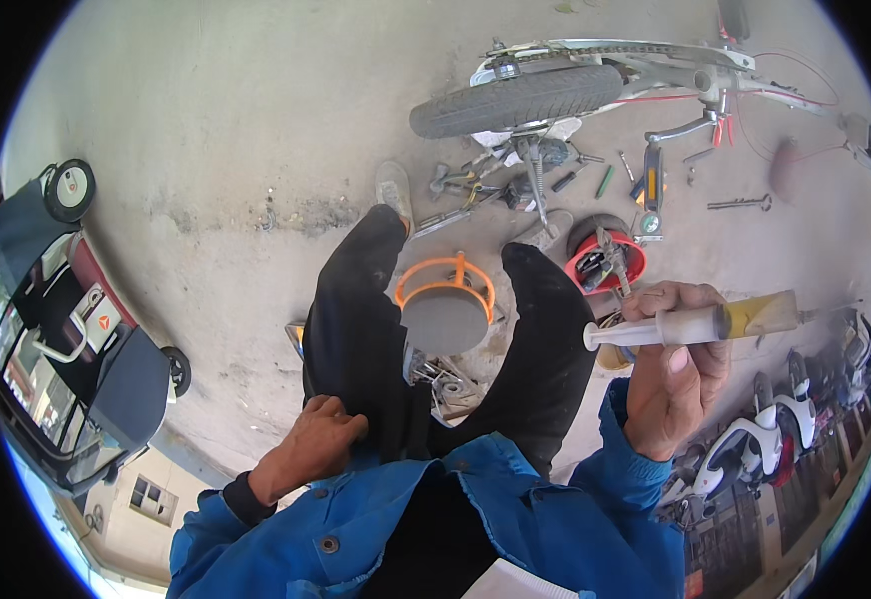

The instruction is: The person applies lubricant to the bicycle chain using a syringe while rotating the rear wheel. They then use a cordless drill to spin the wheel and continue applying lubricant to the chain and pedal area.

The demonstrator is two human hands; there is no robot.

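A large clear plastic syringe [690, 325] with yellow liquid in its barrel lies across my right hand [680, 354], raised at the right. Fingers and thumb close around its middle. The white plunger end points left, and the thin tip points right. My left hand [320, 436] rests on my left thigh with its fingers loosely curled, and nothing shows in it. Between my knees is a round grey seat or lid with an orange ring frame [460, 262]. Loose metal parts [445, 384] lie beneath and behind it.
Ahead, a bicycle's rear wheel [517, 100] stands near its chain and pedal [652, 182]. Scattered hand tools [485, 185] lie on the floor below it. A red bowl [633, 262] holds tools beside my right knee. A dark vehicle [86, 339] stands left; white scooters [750, 439] stand right.
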